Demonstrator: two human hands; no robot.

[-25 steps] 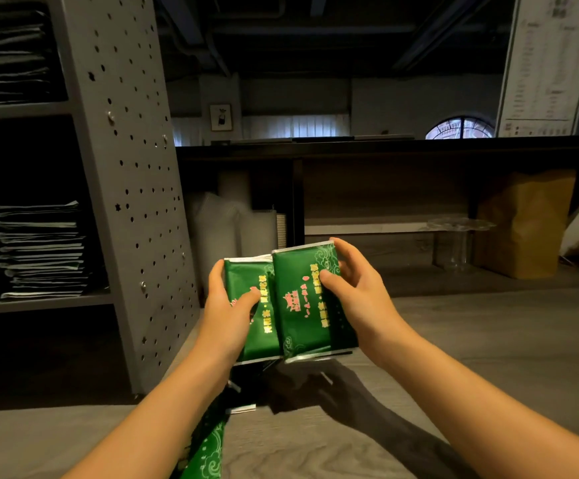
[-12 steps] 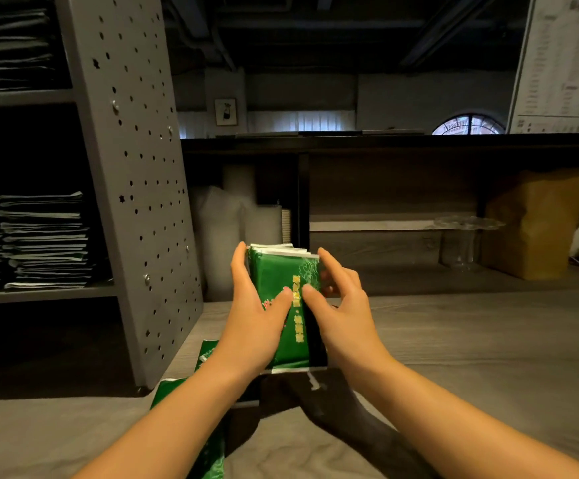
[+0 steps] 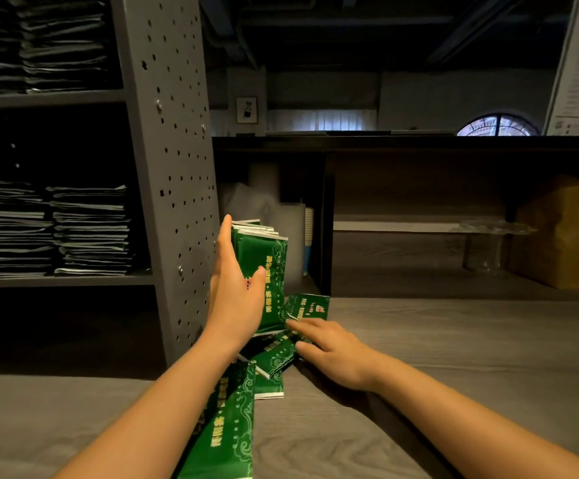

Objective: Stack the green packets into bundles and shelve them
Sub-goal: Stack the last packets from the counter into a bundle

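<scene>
One bundle (image 3: 275, 267) in left hand (image 3: 235, 293), loose packets (image 3: 276, 356) under right hand (image 3: 334, 356)

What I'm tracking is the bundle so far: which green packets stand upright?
The bundle gripped by the left hand, standing on end beside the shelf post. The loose packets lie flat on the table, where the right hand touches them.

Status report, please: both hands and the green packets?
Left hand holds upright bundle. Right hand touches loose packets on surface. Bundle not shelved yet.
</scene>
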